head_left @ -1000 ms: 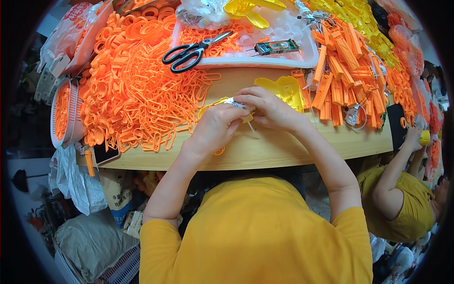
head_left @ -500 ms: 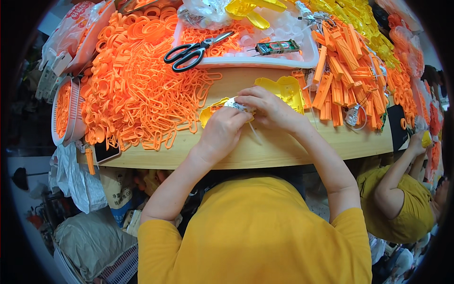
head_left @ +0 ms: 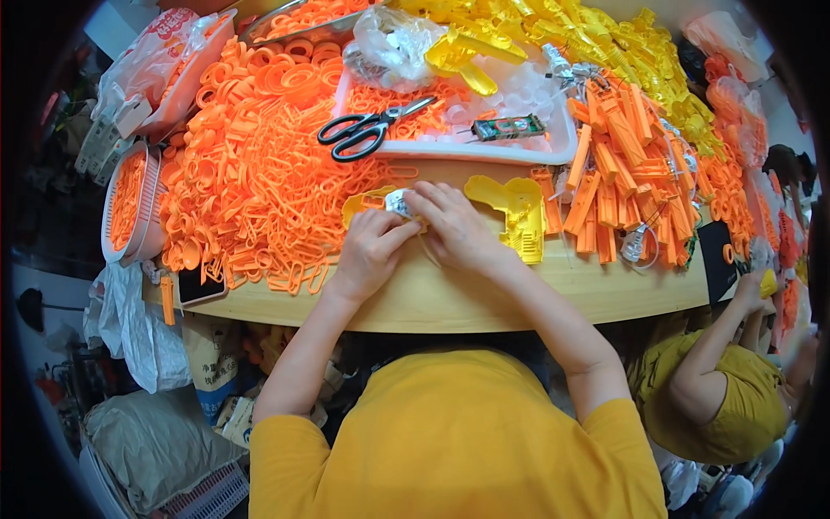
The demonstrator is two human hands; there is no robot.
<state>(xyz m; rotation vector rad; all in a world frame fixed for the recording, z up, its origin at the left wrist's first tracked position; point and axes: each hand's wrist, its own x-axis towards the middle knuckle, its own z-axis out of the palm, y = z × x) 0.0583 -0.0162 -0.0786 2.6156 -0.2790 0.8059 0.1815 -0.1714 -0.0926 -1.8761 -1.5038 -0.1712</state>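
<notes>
Both hands (head_left: pixel 415 238) pinch a yellow shell (head_left: pixel 367 204), long axis lying left-right.

On the table (head_left: pixel 484 298), the left hand (head_left: pixel 370 251) and right hand (head_left: pixel 456 232) meet on a small part (head_left: pixel 398 203) near the front edge. A heap of loops (head_left: pixel 251 182) lies left; a moulded shell (head_left: pixel 512 216) just right. Farther back sits a tray (head_left: pixel 484 149) — scissors (head_left: pixel 367 130) in it. Sticks (head_left: pixel 622 182) pile up right of the tray.

The wooden table (head_left: pixel 484 298) carries orange plastic loops (head_left: pixel 259 190) left of the fingers (head_left: pixel 415 203), a yellow shell (head_left: pixel 514 212) right.
</notes>
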